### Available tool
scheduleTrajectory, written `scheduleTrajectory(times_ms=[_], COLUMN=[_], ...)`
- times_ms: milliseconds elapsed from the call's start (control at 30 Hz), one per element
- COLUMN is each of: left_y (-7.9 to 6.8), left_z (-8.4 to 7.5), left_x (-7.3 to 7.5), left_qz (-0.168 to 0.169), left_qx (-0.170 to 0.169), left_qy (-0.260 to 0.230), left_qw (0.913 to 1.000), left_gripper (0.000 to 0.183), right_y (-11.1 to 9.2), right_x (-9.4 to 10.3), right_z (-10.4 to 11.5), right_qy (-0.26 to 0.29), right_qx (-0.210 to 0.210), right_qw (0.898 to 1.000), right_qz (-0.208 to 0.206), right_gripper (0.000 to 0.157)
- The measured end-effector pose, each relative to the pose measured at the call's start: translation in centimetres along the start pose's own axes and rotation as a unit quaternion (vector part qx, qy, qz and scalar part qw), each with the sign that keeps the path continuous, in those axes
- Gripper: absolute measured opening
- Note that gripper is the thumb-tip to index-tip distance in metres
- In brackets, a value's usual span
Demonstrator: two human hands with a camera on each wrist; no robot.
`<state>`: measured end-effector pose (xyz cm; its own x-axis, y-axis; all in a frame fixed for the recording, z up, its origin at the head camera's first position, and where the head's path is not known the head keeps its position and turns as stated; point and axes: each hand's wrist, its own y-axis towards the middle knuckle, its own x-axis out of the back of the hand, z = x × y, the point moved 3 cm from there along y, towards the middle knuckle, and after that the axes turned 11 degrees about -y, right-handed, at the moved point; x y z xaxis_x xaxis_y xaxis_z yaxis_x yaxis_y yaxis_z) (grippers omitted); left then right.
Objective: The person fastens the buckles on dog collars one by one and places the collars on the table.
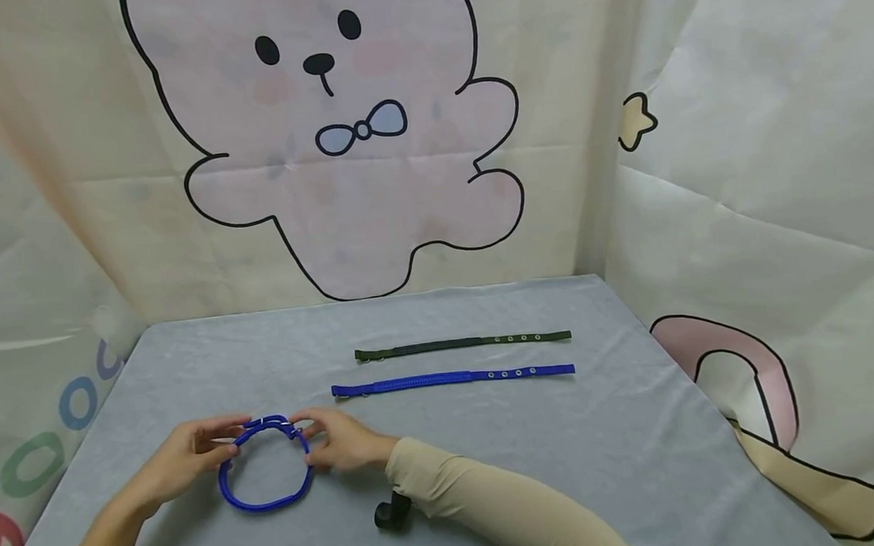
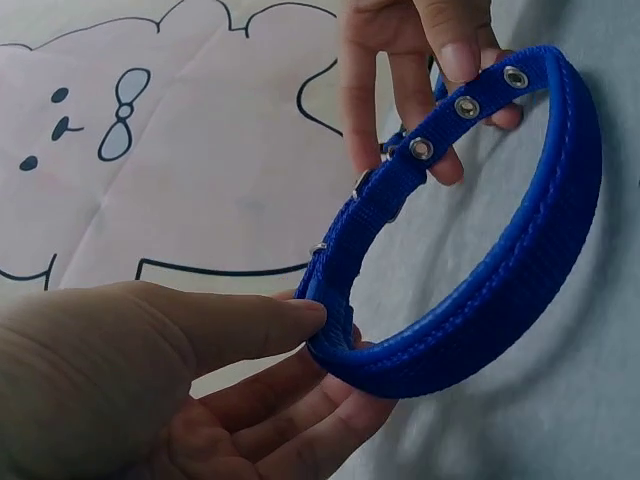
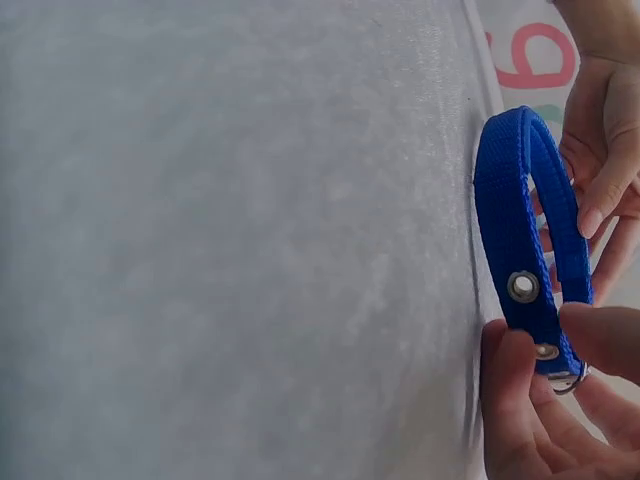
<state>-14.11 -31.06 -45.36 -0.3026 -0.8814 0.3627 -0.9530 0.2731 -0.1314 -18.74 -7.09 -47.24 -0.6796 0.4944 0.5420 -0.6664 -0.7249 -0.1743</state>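
Fingers of the left hand (image 1: 185, 457) and right hand (image 1: 348, 442) pinch a looped collar (image 1: 267, 507) at a grey table's (image 1: 643, 444) near left; whether its buckle (image 2: 363, 185) is fastened is hard to tell; a straight blue collar (image 1: 421, 381) and green collar (image 1: 441, 345) lie unlooped beyond

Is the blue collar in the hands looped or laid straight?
Looped: the blue collar curves round into a ring, held between the left hand and right hand.
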Motion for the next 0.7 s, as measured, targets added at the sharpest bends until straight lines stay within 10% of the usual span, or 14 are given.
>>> scheduleTrajectory(times_ms=[700], left_y=[0.7], left_z=[1.8], left_x=[0.6], left_qz=[0.019], left_qx=[-0.051], left_qy=[0.043], left_qw=[0.9976], left_gripper=[0.043], right_y=[0.4], right_x=[-0.1], right_z=[0.5], right_qy=[-0.076], right_qx=[-0.025], right_qw=[0.997], right_qz=[-0.022], right_gripper=[0.049])
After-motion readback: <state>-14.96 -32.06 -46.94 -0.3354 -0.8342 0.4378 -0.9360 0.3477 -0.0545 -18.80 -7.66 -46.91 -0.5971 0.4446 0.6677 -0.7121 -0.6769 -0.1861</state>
